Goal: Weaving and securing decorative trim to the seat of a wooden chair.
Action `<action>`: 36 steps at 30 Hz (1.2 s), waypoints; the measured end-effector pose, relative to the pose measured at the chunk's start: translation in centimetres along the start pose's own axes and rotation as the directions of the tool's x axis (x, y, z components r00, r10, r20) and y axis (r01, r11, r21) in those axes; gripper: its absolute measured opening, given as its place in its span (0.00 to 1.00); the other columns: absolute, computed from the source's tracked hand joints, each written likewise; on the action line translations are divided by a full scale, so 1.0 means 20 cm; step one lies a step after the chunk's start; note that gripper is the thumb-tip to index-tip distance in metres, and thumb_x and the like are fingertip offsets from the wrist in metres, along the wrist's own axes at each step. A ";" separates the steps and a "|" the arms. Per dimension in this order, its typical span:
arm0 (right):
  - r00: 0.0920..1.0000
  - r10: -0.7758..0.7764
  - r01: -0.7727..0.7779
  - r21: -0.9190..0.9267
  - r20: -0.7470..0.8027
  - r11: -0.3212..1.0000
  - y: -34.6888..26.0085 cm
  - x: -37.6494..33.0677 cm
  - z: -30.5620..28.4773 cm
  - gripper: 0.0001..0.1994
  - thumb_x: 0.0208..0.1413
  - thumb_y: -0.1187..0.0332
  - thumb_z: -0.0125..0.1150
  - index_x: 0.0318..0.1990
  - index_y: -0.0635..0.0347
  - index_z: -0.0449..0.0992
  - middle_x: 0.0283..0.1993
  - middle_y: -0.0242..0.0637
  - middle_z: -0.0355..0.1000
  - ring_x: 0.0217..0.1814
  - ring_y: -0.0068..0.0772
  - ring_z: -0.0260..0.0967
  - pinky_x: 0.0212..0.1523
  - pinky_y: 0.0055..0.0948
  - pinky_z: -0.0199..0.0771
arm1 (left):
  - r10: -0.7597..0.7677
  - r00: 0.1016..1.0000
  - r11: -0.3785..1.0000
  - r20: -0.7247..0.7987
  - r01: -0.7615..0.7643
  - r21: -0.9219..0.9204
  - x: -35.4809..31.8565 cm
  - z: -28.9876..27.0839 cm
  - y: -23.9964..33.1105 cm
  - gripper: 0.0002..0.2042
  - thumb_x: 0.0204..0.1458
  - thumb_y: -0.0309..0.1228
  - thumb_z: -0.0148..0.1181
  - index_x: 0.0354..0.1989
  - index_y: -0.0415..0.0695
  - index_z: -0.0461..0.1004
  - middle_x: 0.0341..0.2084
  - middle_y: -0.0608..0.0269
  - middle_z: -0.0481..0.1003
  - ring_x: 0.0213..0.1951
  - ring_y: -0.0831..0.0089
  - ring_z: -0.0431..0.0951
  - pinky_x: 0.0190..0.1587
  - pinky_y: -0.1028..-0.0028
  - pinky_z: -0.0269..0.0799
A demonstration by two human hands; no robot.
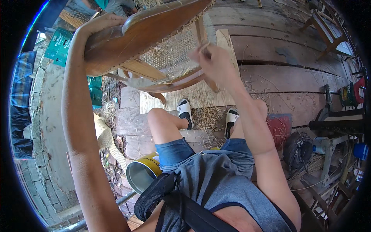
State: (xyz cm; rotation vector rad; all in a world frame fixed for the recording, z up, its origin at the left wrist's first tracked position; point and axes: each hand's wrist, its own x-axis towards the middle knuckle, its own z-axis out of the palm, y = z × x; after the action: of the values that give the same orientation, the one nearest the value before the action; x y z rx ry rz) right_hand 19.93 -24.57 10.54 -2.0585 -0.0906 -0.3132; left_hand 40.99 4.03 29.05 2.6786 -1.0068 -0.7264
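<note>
A wooden chair (143, 29) with a curved, polished back rail leans toward me in the upper middle. Small lashings run along the rail's lower edge, and woven cane mesh (170, 52) shows behind it. My left hand (101, 24) is wrapped over the rail's left end, its fingers partly hidden by the wood. To the right of the mesh, my right hand (214, 63) is raised with its fingers curled together in a pinch. Whatever lies in that pinch is too small to make out. Cane scraps are scattered on the seat.
Plywood (228, 46) lies under the chair on dark floorboards, strewn with cane shavings (208, 121). Green crates (58, 46) stand at the left. A yellow tin (148, 164) lies by my left thigh. Coiled dark cord (298, 150) and another chair (328, 33) are at the right.
</note>
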 end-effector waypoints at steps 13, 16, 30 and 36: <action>0.982 -0.187 0.167 0.350 0.024 0.922 -0.10 0.02 -0.06 0.18 0.58 0.58 0.57 0.30 0.69 0.77 0.23 0.35 0.72 0.23 0.18 0.65 0.26 0.22 0.64 | 0.032 0.999 0.980 -0.022 -0.036 -0.195 -0.04 0.02 -0.05 0.14 0.62 0.32 0.51 0.52 0.39 0.74 0.44 0.66 0.76 0.45 0.83 0.74 0.52 0.80 0.70; 0.985 0.161 -0.114 -0.488 0.055 0.865 0.09 0.06 -0.09 0.19 0.59 0.56 0.56 0.39 0.69 0.76 0.29 0.42 0.74 0.26 0.28 0.70 0.30 0.27 0.70 | 0.036 0.999 0.945 0.032 -0.024 -0.326 -0.01 0.05 0.06 0.14 0.62 0.31 0.51 0.51 0.37 0.73 0.44 0.65 0.76 0.45 0.83 0.74 0.52 0.80 0.70; 0.988 -0.120 0.135 0.170 -0.092 0.976 0.12 0.26 -0.04 0.14 0.65 0.61 0.49 0.41 0.61 0.75 0.25 0.35 0.67 0.25 0.29 0.64 0.29 0.30 0.64 | -0.035 0.993 0.981 -0.111 0.013 -0.196 -0.05 0.07 0.09 0.15 0.61 0.33 0.52 0.51 0.37 0.74 0.44 0.67 0.76 0.42 0.83 0.75 0.47 0.82 0.72; 0.992 -0.117 0.124 0.413 -0.043 0.902 0.11 0.33 0.01 0.17 0.66 0.57 0.49 0.36 0.62 0.76 0.17 0.24 0.57 0.20 0.16 0.55 0.22 0.20 0.56 | -0.088 0.994 0.979 -0.060 0.075 -0.190 -0.06 0.06 0.07 0.16 0.62 0.32 0.51 0.53 0.36 0.73 0.45 0.65 0.76 0.44 0.82 0.74 0.50 0.81 0.70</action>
State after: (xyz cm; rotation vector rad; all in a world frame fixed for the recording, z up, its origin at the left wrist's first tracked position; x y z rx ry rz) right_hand 26.86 -25.85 10.30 -1.6280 -0.2541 -0.3547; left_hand 38.69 3.74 28.93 2.5744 -0.7748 -0.7015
